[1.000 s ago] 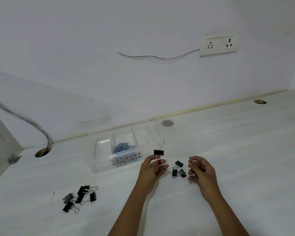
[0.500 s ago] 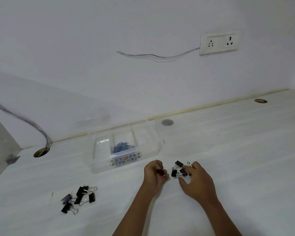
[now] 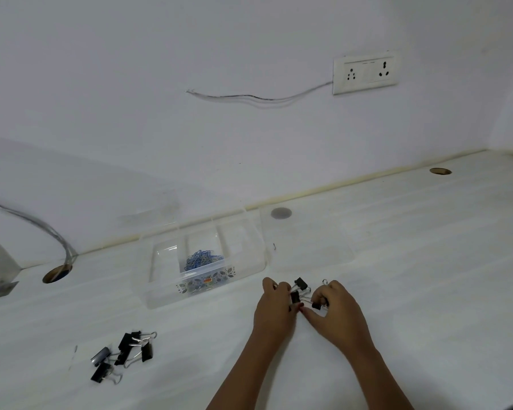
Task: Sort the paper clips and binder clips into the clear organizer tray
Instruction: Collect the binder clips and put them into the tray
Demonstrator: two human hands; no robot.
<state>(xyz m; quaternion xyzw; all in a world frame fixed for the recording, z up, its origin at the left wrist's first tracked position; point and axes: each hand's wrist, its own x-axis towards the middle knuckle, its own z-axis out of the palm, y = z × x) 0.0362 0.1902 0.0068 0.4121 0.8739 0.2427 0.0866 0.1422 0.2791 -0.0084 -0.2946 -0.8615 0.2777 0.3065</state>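
Observation:
A clear organizer tray [image 3: 160, 281] stands on the white desk, with a heap of blue paper clips [image 3: 202, 258] in its middle compartment. Right of it, a small cluster of black binder clips [image 3: 300, 282] lies between my hands. My left hand [image 3: 274, 312] is curled, its thumb and fingers closed on a black binder clip [image 3: 294, 297]. My right hand [image 3: 336, 316] pinches another binder clip [image 3: 316, 305] at the cluster's right side. A second pile of several black binder clips [image 3: 125, 352] lies at the front left, away from both hands.
The tray's clear lid [image 3: 308, 247] lies flat just right of the tray. Cable holes [image 3: 56, 273] [image 3: 440, 171] open in the desk at left and far right, and a grey cable runs into the left one. The wall with a socket plate [image 3: 365, 73] stands behind.
My left hand, which held a binder clip up, has dropped to the desk beside the cluster. My right hand has moved left and down onto the clips.

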